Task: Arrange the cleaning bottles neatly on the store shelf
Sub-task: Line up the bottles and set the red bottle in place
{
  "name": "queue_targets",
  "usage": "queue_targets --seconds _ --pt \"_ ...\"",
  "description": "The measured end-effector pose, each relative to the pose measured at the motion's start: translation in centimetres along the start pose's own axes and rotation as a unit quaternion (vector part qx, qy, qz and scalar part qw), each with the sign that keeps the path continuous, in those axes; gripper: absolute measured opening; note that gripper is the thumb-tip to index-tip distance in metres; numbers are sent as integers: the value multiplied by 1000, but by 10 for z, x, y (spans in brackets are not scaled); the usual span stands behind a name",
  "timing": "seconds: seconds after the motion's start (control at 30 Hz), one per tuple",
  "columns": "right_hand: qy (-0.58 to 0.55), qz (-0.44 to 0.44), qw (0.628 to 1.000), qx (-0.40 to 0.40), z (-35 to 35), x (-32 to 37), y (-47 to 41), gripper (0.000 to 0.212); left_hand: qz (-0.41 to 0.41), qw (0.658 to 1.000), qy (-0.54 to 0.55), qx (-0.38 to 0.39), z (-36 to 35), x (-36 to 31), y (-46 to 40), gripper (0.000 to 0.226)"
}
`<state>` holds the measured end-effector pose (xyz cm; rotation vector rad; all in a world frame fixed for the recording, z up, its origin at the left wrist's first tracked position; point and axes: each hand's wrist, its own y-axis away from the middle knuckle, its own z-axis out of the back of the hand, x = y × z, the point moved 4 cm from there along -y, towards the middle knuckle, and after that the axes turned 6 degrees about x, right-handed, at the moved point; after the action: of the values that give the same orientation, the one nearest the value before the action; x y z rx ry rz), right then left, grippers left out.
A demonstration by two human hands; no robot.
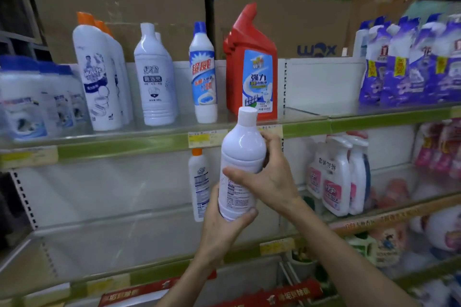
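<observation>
Hands on a plain white plastic bottle with a white cap (240, 164), held upright in front of the green-edged shelf (306, 129).
My left hand (224, 222) cups its base, fingers closed round it; my right hand (267, 177) wraps its middle. It sits just below the red angled-neck bottle (252, 67) and right of the blue-capped bottle (203, 75).

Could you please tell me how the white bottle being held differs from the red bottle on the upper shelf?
The held white bottle is round and straight-necked; the red bottle is flat-sided with an angled neck. The white one is gripped by both hands, tilted; the red one stands upright on the shelf. Its front label faces out; the white one shows small print.
</observation>
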<state>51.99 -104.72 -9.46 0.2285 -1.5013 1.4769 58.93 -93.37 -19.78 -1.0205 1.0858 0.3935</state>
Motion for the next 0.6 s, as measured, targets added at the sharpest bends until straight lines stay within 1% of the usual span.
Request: queue_targets --seconds 0.13,0.2,0.27,0.3,0.33,0.37,0.43,0.47,0.5,0.53,0.6 --pt "-127 -5 991 51 3 58 -44 78 27 998 34 52 13 -62 -8 72" --pt "-195 -36 977 83 7 83 -65 86 59 992 73 87 21 -87 -13 77" --pt "-276 -67 951 126 8 102 -84 95 84 979 119 142 27 -107 -16 84" --pt "-313 -74 935 149 7 110 -92 98 92 970 155 166 29 -116 -17 83" --pt "-348 -78 919 169 4 115 -97 98 107 956 200 187 29 -124 -16 82" --pt "-376 -80 905 181 0 120 -102 94 129 941 240 203 30 -128 -16 88" --pt "-396 -85 899 169 -7 125 -108 80 167 914 294 223 32 -134 -13 111" --pt "-390 -88 905 148 -9 128 -109 72 175 905 311 230 33 -137 -11 117" --pt "-377 -92 914 122 -10 130 -109 64 176 900 323 233 35 -139 -11 119" --pt "-357 -94 925 91 -10 132 -110 56 173 902 326 223 38 -140 -11 117" --pt "-286 -92 954 16 -7 139 -111 42 152 927 299 169 46 -144 -15 109"
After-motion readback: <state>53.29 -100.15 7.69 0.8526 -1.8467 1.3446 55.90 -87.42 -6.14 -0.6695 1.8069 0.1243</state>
